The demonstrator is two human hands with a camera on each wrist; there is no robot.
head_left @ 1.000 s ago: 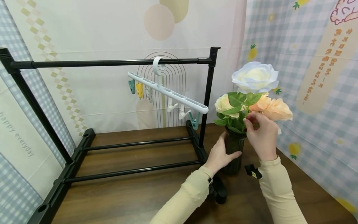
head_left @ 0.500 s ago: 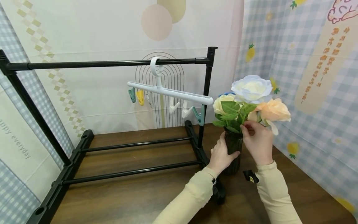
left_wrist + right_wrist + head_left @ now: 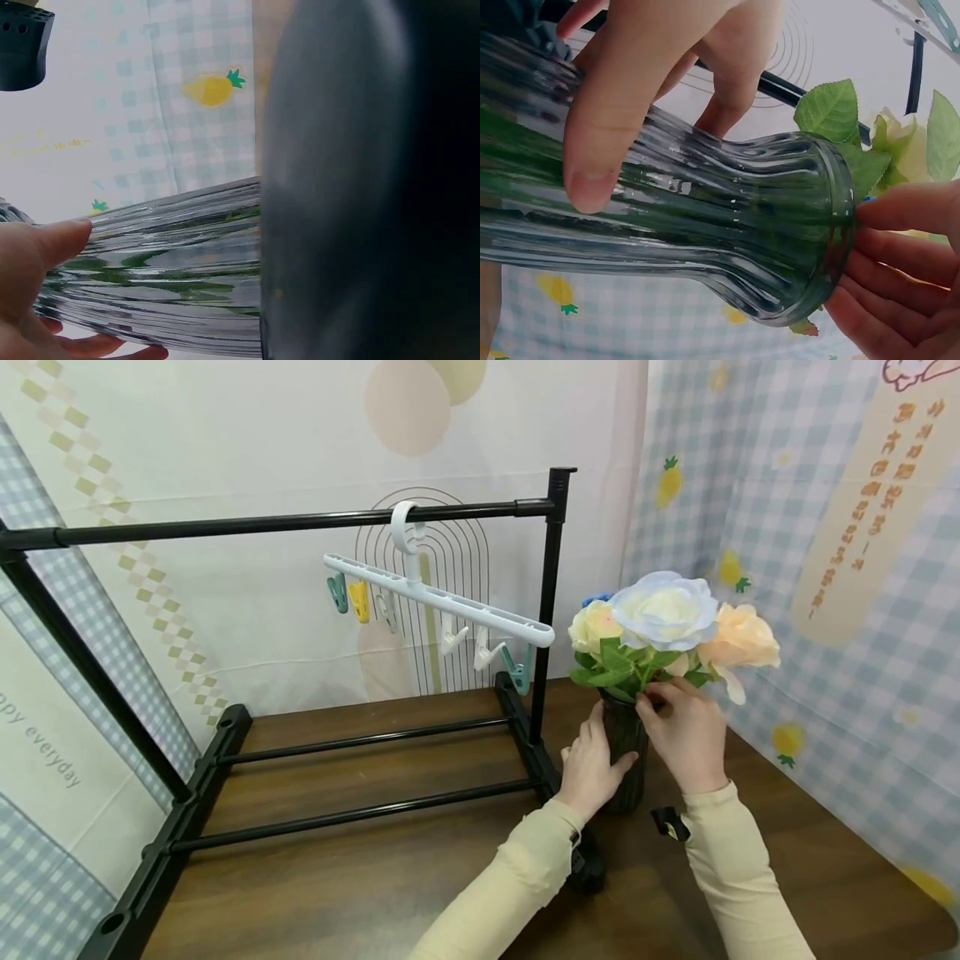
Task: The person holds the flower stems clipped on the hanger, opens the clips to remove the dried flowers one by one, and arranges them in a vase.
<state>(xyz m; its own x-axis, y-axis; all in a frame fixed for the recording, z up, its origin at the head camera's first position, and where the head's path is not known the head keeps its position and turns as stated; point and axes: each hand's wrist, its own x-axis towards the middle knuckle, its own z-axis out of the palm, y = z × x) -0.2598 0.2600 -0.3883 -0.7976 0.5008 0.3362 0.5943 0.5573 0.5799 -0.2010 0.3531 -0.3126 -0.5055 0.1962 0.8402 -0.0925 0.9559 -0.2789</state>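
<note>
My left hand (image 3: 591, 770) grips a dark, ribbed glass vase (image 3: 624, 731), thumb on the near side, fingers around the far side. In the right wrist view, green stems show through the clear vase (image 3: 765, 217), below the left hand's thumb (image 3: 592, 169). My right hand (image 3: 687, 728) is at the vase's mouth, thumb and fingers pinching the stem of a pale blue rose (image 3: 665, 610); the stem is mostly hidden. A cream rose (image 3: 592, 628), a peach rose (image 3: 738, 639) and green leaves (image 3: 613, 667) crowd around it. A bit of blue flower (image 3: 597, 599) peeks out behind.
Left of the vase, a black metal rack (image 3: 300, 523) stands on the brown wooden table (image 3: 360, 860). From its top bar hangs a white hanger (image 3: 442, 599) with several clothespins, including a yellow clothespin (image 3: 359, 601). Checked curtain (image 3: 840, 693) borders the right side.
My right hand has moved down and the pale blue rose sank lower into the bunch, nearer the vase's mouth. My left hand keeps hold of the vase. The hanger has swung.
</note>
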